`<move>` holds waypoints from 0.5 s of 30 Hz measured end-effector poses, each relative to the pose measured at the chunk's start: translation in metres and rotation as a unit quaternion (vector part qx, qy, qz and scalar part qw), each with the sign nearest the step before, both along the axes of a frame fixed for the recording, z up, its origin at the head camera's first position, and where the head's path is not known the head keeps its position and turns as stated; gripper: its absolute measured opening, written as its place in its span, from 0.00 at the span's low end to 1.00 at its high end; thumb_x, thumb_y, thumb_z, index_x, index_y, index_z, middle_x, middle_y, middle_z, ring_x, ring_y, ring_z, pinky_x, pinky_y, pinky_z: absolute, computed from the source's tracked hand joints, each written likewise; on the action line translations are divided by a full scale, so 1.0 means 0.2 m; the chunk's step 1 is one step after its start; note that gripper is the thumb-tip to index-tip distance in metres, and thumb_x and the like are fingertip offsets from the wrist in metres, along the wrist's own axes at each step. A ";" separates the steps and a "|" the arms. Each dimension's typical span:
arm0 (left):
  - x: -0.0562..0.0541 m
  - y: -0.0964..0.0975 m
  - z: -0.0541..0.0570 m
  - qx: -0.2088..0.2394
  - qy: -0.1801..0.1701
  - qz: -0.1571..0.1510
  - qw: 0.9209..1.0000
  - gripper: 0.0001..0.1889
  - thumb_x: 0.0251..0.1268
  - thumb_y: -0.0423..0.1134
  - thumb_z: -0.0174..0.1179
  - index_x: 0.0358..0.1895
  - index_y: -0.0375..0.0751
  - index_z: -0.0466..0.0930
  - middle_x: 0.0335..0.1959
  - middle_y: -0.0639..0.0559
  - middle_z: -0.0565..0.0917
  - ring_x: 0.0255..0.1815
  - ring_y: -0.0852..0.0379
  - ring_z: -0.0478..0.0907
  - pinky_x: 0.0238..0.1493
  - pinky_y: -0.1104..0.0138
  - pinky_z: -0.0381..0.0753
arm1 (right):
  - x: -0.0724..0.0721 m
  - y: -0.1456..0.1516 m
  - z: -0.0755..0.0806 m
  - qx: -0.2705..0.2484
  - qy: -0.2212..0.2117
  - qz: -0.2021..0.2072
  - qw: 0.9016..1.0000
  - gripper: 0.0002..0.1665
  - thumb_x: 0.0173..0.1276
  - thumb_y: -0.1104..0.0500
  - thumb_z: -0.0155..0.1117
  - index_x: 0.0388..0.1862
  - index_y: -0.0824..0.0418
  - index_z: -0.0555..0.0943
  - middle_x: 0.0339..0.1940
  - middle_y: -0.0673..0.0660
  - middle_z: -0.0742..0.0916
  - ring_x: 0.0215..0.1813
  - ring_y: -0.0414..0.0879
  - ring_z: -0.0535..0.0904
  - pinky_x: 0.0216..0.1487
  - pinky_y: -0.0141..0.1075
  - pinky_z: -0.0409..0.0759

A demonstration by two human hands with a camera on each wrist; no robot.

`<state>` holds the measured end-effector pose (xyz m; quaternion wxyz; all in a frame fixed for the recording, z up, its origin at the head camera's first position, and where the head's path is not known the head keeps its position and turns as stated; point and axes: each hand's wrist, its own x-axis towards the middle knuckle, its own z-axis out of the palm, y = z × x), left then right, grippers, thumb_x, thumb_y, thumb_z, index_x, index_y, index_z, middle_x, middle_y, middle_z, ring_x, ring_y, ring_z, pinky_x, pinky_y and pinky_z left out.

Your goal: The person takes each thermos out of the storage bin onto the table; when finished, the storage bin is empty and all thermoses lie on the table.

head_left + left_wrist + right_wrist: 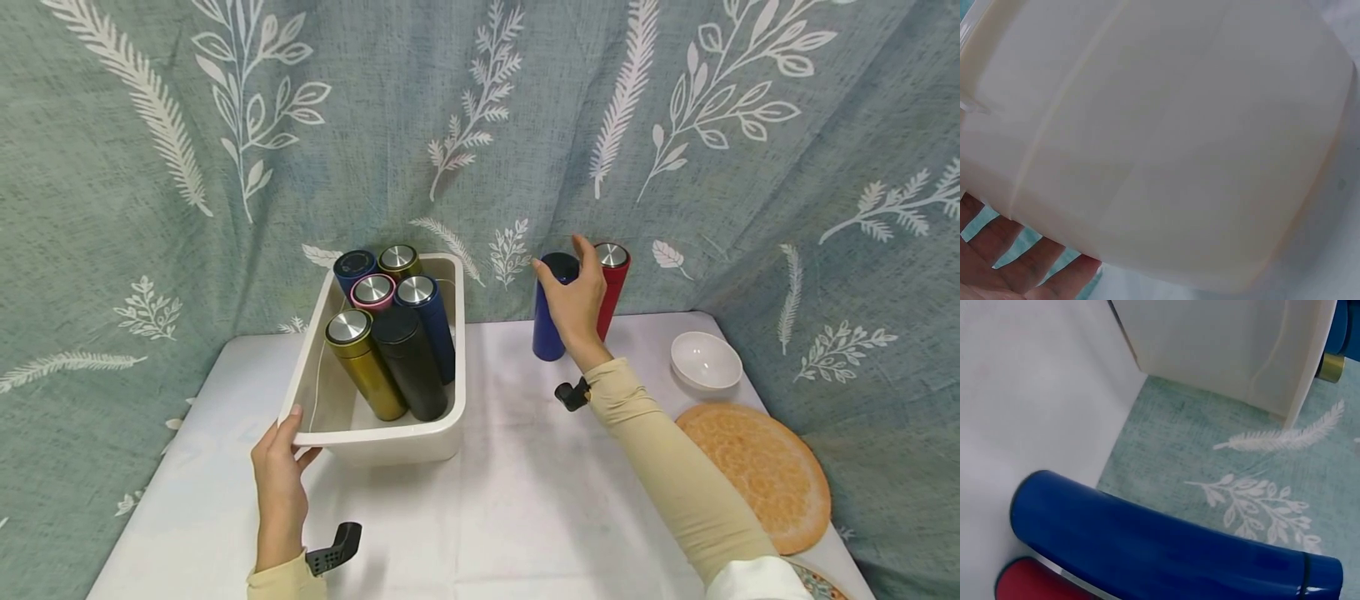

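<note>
Beige sleeve point(288, 581): bares the left hand point(279, 471), thumb over the edge of the bin point(382, 451), fingers under, pinching it.
Board point(765, 475): round, on the right of the table point(495, 525).
Bin: white, holds six bottles point(408, 362).
Bowl point(705, 362): just beyond the board.
Right hand point(577, 304): thumb and fingers apart about the blue bottle point(547, 329); contact, cannot tell.
Blue bottle: upright, right of the bin, beside the red bottle point(614, 287).
Curtain point(375, 108): leaf-printed, behind.

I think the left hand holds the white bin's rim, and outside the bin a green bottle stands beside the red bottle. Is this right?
One colour is wrong: the head view shows a blue bottle, not green, beside the red bottle. The left hand does hold the white bin's rim.
</note>
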<state>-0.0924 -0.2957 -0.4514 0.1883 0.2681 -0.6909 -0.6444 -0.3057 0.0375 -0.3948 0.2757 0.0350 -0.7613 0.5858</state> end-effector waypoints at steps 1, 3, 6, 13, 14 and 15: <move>0.00 0.00 0.00 0.000 -0.001 0.000 1.000 0.29 0.77 0.58 0.47 0.71 0.45 0.72 0.70 0.42 0.74 0.59 0.58 0.75 0.40 0.83 0.78 | 0.00 0.00 0.01 0.001 0.005 0.002 1.000 0.41 0.65 0.50 0.73 0.73 0.58 0.68 0.73 0.57 0.75 0.77 0.49 0.67 0.79 0.43 0.64; 0.00 0.00 0.00 -0.001 -0.002 0.001 1.000 0.29 0.77 0.58 0.47 0.72 0.46 0.72 0.70 0.41 0.73 0.58 0.59 0.75 0.40 0.83 0.77 | 0.01 -0.01 0.02 0.001 0.014 0.005 1.000 0.40 0.66 0.50 0.72 0.73 0.58 0.69 0.73 0.57 0.75 0.77 0.49 0.67 0.79 0.43 0.64; 0.00 0.00 0.00 0.001 -0.004 -0.001 1.000 0.29 0.77 0.58 0.46 0.72 0.46 0.72 0.71 0.41 0.73 0.58 0.59 0.75 0.40 0.83 0.77 | 0.01 -0.02 0.04 0.000 0.028 0.009 1.000 0.38 0.66 0.51 0.72 0.72 0.58 0.70 0.72 0.57 0.76 0.76 0.48 0.68 0.79 0.43 0.64; 0.00 -0.01 0.00 0.005 -0.007 0.000 1.000 0.28 0.78 0.57 0.46 0.72 0.46 0.72 0.69 0.44 0.74 0.57 0.61 0.75 0.40 0.82 0.77 | 0.03 -0.04 0.06 0.003 0.057 0.021 0.998 0.36 0.68 0.54 0.71 0.71 0.60 0.71 0.71 0.60 0.77 0.75 0.50 0.70 0.78 0.42 0.66; 0.00 -0.01 0.00 0.007 -0.007 0.000 1.000 0.28 0.78 0.57 0.46 0.72 0.46 0.72 0.69 0.44 0.74 0.57 0.61 0.75 0.40 0.82 0.77 | 0.04 -0.04 0.07 0.003 0.061 0.025 0.998 0.35 0.67 0.54 0.71 0.71 0.60 0.72 0.70 0.61 0.78 0.75 0.50 0.70 0.78 0.41 0.66; 0.00 -0.01 -0.01 0.008 -0.007 0.000 1.000 0.28 0.78 0.57 0.46 0.72 0.45 0.72 0.69 0.44 0.74 0.57 0.61 0.75 0.40 0.82 0.77 | 0.04 -0.05 0.07 0.003 0.067 0.030 0.997 0.35 0.67 0.54 0.71 0.70 0.61 0.72 0.70 0.62 0.78 0.75 0.50 0.71 0.78 0.41 0.66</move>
